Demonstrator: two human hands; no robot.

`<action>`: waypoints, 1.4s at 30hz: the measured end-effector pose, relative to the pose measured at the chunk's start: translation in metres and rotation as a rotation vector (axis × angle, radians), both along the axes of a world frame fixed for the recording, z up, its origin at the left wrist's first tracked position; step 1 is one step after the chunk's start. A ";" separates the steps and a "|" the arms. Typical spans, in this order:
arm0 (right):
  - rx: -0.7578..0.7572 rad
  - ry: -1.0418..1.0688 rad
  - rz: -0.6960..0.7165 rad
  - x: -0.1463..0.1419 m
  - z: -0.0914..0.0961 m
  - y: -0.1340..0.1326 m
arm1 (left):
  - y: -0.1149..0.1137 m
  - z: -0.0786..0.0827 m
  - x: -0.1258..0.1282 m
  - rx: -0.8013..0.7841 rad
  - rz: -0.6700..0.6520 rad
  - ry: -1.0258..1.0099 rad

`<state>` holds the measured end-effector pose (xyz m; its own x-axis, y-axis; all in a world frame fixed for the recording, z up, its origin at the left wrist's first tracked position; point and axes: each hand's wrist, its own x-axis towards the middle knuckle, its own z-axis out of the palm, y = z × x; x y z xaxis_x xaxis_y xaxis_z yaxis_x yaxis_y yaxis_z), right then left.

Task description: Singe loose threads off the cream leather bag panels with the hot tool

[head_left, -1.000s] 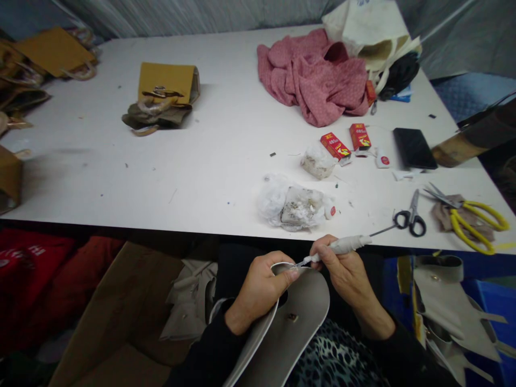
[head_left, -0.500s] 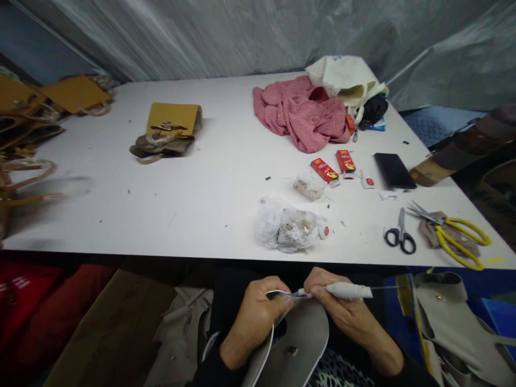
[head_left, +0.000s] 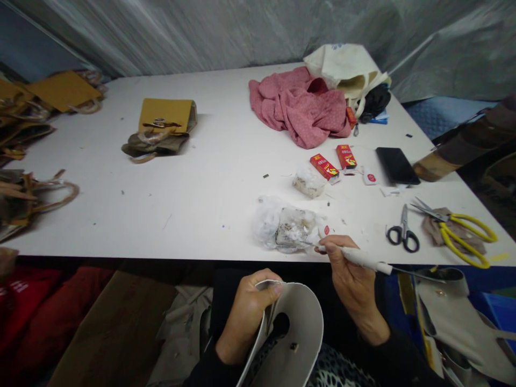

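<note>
Left hand (head_left: 245, 312): fingers are gripping the upper edge of a pale grey, curved, leather-like panel (head_left: 304, 314), which is standing below the front edge of the white counter (head_left: 201, 215). Right hand (head_left: 351, 277): fingers are gripping a slim white-handled tool (head_left: 365, 260) with a thin metal rod at its rear. Its tip is pointing at a stained whitish block in clear plastic (head_left: 297, 228); contact cannot be told. Risks, as judged: an overloaded tip could be smearing the panel; the rod, projecting rightward, could be snagging the grey leather-like pieces (head_left: 445, 301).
</note>
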<state>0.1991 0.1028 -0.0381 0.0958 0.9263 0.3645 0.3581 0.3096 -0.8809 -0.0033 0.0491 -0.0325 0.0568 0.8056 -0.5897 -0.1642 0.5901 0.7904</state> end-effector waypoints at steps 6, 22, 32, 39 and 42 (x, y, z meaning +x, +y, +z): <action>0.010 -0.112 0.091 0.001 0.001 0.016 | 0.003 -0.005 -0.008 -0.071 0.086 -0.116; 0.147 -0.322 0.156 -0.006 0.019 0.019 | 0.005 -0.008 -0.018 -0.166 0.089 -0.285; -0.438 0.280 0.473 -0.010 0.006 -0.018 | 0.005 -0.005 -0.018 -0.210 -0.007 -0.354; -0.478 0.299 0.521 -0.011 0.005 -0.019 | 0.002 -0.007 -0.016 -0.195 -0.011 -0.381; -0.471 0.283 0.517 -0.012 0.005 -0.019 | 0.000 -0.007 -0.014 -0.192 -0.001 -0.385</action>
<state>0.1872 0.0840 -0.0335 -0.3626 0.9303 -0.0547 0.0098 -0.0549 -0.9984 -0.0173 0.0491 -0.0398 0.3030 0.6832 -0.6644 -0.4253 0.7209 0.5473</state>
